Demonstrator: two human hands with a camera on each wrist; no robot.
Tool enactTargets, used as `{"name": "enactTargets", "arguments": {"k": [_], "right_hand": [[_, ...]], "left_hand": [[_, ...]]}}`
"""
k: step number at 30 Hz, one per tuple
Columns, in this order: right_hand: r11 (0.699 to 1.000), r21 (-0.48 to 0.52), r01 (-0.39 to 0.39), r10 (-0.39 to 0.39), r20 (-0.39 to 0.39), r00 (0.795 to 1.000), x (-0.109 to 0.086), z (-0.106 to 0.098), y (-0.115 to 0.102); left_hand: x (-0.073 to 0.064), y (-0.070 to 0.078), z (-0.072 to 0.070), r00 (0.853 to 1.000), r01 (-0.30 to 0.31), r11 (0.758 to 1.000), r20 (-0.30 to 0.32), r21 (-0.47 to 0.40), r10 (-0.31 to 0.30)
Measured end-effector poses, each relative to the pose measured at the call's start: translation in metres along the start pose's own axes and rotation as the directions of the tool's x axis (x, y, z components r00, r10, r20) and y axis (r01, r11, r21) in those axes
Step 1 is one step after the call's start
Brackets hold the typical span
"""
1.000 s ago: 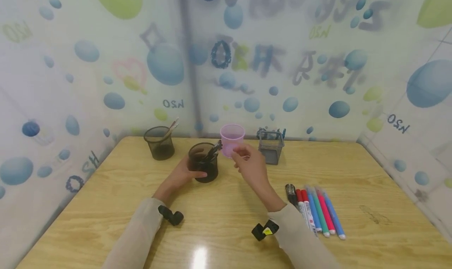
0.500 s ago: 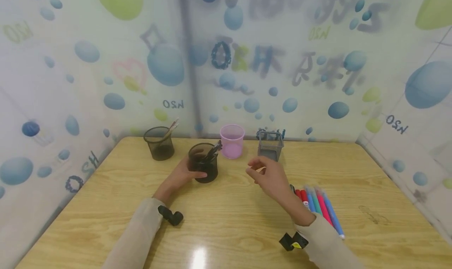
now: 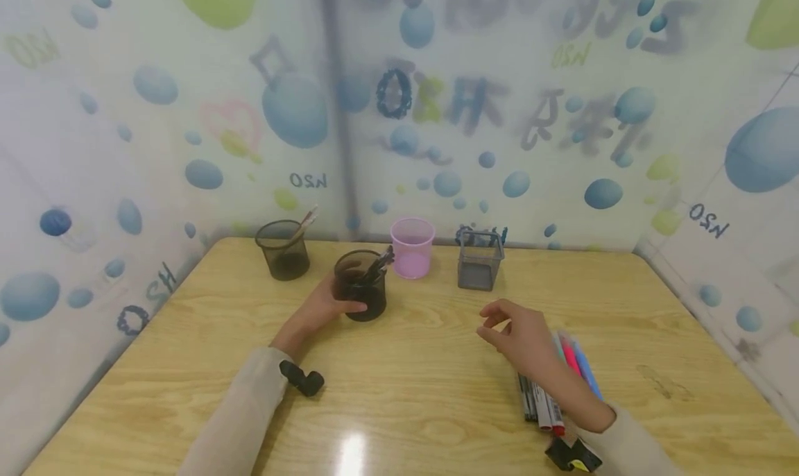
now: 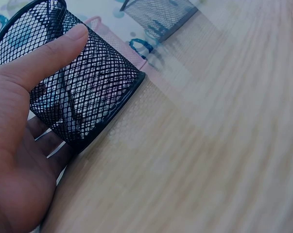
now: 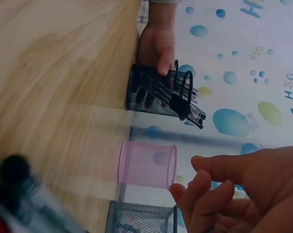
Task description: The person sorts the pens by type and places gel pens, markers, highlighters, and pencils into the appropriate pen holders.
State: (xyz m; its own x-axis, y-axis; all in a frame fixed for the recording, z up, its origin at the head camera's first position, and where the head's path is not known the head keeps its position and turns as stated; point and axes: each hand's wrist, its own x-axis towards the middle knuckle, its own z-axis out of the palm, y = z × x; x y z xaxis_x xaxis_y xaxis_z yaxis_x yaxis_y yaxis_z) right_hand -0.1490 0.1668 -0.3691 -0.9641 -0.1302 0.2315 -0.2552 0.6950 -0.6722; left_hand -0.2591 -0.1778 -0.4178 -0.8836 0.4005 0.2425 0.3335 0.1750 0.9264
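In the head view, my left hand [image 3: 320,305] grips a round black mesh pen cup [image 3: 367,297] on the table, with dark pens [image 3: 379,266] leaning out of it. The left wrist view shows the thumb [image 4: 49,56] along the mesh side and the other fingers behind the cup. My right hand [image 3: 523,337] hovers by the row of pens and markers with loosely bent fingers and nothing between them. Beneath it lie black pens [image 3: 528,401], red-and-white markers [image 3: 544,412] and coloured felt-tip pens [image 3: 585,365], partly hidden by the hand and forearm.
Along the back of the table stand another black mesh cup [image 3: 286,257] holding thin sticks, a pink mesh cup [image 3: 412,254] and a square grey mesh holder [image 3: 479,264]. A patterned wall [image 3: 399,184] rises right behind the wooden table [image 3: 399,379].
My right hand has drawn away from beside the pink cup, moving right and nearer to me, and is now over the pens and markers. The left hand keeps its grip on the black pen cup.
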Motion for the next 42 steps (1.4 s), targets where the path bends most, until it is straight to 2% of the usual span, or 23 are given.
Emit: {"name": "enactTargets", "arguments": {"k": [6, 8, 14, 19, 24, 32, 42], "right_hand": [[0.998, -0.068, -0.007, 0.008, 0.011, 1.000, -0.011, -0.009, 0.011], [0.996, -0.089, -0.003, 0.004, 0.010, 1.000, -0.015, -0.011, 0.015], [0.993, -0.117, -0.017, 0.022, 0.045, 0.999, -0.022, -0.015, 0.024], [0.993, -0.099, -0.068, 0.075, 0.073, 0.995, -0.023, -0.017, 0.029], [0.990, -0.128, -0.064, 0.075, 0.080, 0.994, -0.022, -0.017, 0.032], [0.981, -0.176, -0.082, 0.102, 0.105, 0.989, -0.022, -0.018, 0.036], [0.977, -0.200, -0.073, 0.096, 0.104, 0.990, -0.021, -0.016, 0.039]], "left_hand": [[0.002, -0.005, -0.001, 1.000, -0.010, 0.997, 0.017, -0.083, 0.011], [0.004, -0.013, -0.001, 1.000, -0.014, 0.993, 0.020, -0.114, 0.016], [0.008, -0.031, -0.002, 1.000, -0.028, 0.995, 0.006, -0.099, 0.029], [0.006, -0.032, -0.002, 0.999, -0.033, 0.993, 0.003, -0.113, 0.033], [0.007, -0.030, -0.001, 0.999, -0.043, 0.989, 0.002, -0.141, 0.044], [0.008, -0.031, -0.001, 1.000, -0.021, 0.993, -0.002, -0.113, 0.021], [0.008, -0.031, -0.001, 0.998, -0.066, 0.988, 0.015, -0.137, 0.069]]}}
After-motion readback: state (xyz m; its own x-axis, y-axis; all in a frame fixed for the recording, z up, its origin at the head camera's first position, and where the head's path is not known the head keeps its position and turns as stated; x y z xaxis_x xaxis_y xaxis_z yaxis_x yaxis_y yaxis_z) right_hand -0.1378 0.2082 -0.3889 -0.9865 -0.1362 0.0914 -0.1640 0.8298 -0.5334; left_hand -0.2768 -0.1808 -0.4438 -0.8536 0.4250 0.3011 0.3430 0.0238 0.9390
